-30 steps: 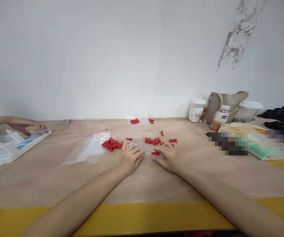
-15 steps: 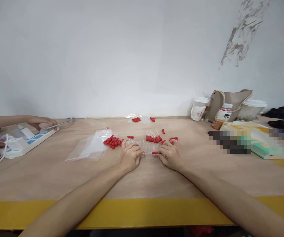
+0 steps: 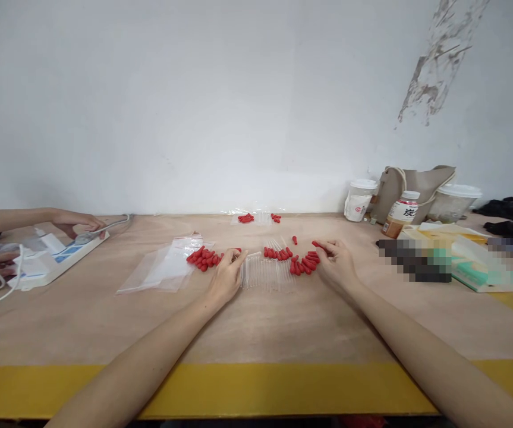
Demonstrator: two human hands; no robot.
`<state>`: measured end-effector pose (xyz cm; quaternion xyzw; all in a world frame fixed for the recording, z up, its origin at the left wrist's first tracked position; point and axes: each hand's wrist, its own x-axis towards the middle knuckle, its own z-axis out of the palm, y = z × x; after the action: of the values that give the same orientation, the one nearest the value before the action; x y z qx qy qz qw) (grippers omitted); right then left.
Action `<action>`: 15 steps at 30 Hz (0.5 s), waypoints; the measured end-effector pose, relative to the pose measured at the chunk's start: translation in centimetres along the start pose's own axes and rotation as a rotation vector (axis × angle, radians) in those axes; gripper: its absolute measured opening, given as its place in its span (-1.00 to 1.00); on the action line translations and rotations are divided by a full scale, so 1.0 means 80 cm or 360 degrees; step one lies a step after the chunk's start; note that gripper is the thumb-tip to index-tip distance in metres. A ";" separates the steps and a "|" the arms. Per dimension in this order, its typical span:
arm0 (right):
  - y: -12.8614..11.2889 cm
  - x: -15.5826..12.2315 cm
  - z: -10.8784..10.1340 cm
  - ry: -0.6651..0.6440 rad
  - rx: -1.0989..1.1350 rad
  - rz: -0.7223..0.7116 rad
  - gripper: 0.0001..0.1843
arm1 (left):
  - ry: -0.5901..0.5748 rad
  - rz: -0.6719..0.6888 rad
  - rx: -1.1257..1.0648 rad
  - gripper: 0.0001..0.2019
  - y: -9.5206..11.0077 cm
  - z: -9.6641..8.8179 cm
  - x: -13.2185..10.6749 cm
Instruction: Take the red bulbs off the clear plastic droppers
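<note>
My left hand (image 3: 228,276) is closed, with a thin clear dropper tube (image 3: 254,254) pinched at its fingertips, pointing right. Below that tube lies a row of similar clear tubes (image 3: 265,274) on the table. A red rubber bulb (image 3: 315,244) is held between the thumb and fingers of my right hand (image 3: 339,266). Close by that hand is a curved cluster of red bulbs (image 3: 304,264). Several droppers with red bulbs fitted (image 3: 277,254) lie behind the tube row. Another heap of red bulbs (image 3: 203,258) sits left of my left hand, partly hidden by it.
Clear plastic bags (image 3: 158,267) lie at left. A single bulb (image 3: 295,240) and a bag with red bulbs (image 3: 246,219) are farther back. Another person's hand (image 3: 78,224) touches a power strip (image 3: 66,258). Cups, a bottle (image 3: 401,214) and a tissue pack (image 3: 470,267) stand right.
My hands have moved apart from the bulbed dropper they held together. The left has shifted left and holds a bare tube; the right has moved right and holds a red bulb.
</note>
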<state>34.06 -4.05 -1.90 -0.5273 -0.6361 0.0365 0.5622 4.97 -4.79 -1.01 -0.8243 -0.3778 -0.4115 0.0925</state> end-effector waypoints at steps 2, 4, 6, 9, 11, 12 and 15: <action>0.012 0.004 0.000 -0.0029 -0.0086 0.0122 -0.65 | 0.0055 0.0021 0.0016 -0.68 0.001 0.001 0.001; 0.020 0.007 -0.002 -0.0047 -0.0129 0.0255 -0.64 | 0.0115 0.0077 0.0050 -0.71 0.000 0.001 0.001; 0.023 0.008 -0.005 -0.0063 -0.0144 0.0331 -0.65 | 0.0133 0.0185 0.0106 -0.73 -0.002 0.002 0.001; 0.020 0.009 -0.009 -0.0162 -0.0207 0.0259 -0.70 | 0.0039 0.0418 0.0248 -0.74 -0.003 0.003 0.001; 0.017 0.009 -0.011 -0.0245 -0.0269 0.0173 -0.74 | -0.0068 0.0554 0.0341 -0.73 -0.002 0.002 0.002; 0.015 0.009 -0.011 -0.0277 -0.0296 0.0142 -0.76 | -0.0118 0.0600 0.0372 -0.72 -0.001 0.002 0.002; 0.012 0.008 -0.011 -0.0349 -0.0350 0.0092 -0.77 | -0.0228 0.0618 0.0402 -0.72 0.004 -0.001 0.002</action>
<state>35.41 -3.67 -1.74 -0.5967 -0.6782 0.0401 0.4271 5.22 -4.94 -0.77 -0.8904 -0.2662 -0.2760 0.2453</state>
